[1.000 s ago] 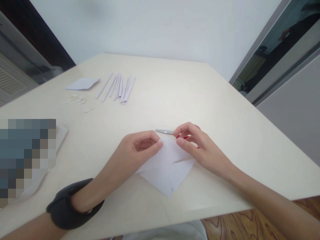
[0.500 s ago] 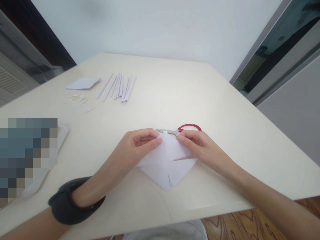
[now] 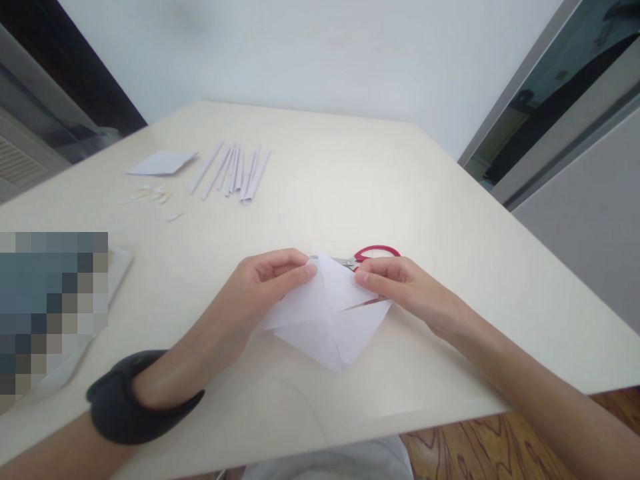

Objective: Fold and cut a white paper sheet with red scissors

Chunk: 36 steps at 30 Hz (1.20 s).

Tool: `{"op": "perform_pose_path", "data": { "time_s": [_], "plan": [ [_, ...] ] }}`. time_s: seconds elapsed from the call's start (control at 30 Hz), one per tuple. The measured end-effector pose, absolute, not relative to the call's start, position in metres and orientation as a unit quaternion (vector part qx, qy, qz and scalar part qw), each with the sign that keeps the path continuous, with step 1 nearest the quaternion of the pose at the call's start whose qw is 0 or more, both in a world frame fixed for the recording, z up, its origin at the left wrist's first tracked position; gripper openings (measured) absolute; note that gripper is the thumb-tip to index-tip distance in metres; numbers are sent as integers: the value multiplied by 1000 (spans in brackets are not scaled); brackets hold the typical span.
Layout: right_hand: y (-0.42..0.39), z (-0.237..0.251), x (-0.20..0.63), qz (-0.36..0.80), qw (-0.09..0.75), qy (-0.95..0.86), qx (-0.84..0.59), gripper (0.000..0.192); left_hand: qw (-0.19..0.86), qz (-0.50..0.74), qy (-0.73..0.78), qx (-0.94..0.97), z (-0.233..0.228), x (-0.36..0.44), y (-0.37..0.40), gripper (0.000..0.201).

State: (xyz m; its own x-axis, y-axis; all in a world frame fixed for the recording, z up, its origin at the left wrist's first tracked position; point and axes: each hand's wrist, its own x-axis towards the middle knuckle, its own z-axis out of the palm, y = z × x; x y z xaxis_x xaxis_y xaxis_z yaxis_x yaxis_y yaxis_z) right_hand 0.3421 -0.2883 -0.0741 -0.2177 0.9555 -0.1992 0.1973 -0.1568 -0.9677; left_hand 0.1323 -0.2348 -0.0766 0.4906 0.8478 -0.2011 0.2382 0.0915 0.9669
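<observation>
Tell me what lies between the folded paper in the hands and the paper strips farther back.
Head view: red-handled scissors lie just behind the folded paper; beyond them only bare table up to the paper strips.

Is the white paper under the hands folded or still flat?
Folded. The white paper shows overlapping flaps and a centre crease; left hand and right hand pinch its upper edges.

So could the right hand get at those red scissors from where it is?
Probably yes: the scissors lie on the table just beyond the right hand, nothing between them, though its fingers are pinching the folded paper.
</observation>
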Motion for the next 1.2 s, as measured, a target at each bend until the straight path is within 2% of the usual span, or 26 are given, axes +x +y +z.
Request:
{"op": "perform_pose_path", "data": {
  "time_s": [0.2, 0.53, 0.9, 1.2],
  "plan": [
    [-287, -76, 339, 557, 345, -539, -529, 18, 614, 234, 431, 619, -77, 132, -235, 21],
    [-291, -80, 330, 435, 399, -618, -519, 3, 573, 175, 365, 713, -83, 135, -237, 20],
    [-294, -82, 325, 341, 368, -699, -510, 6, 498, 131, 352, 782, -81, 134, -242, 22],
    [-295, -82, 322, 308, 356, -711, -523, 11, 456, 137, 355, 805, -83, 137, -243, 21]
  ]
}}
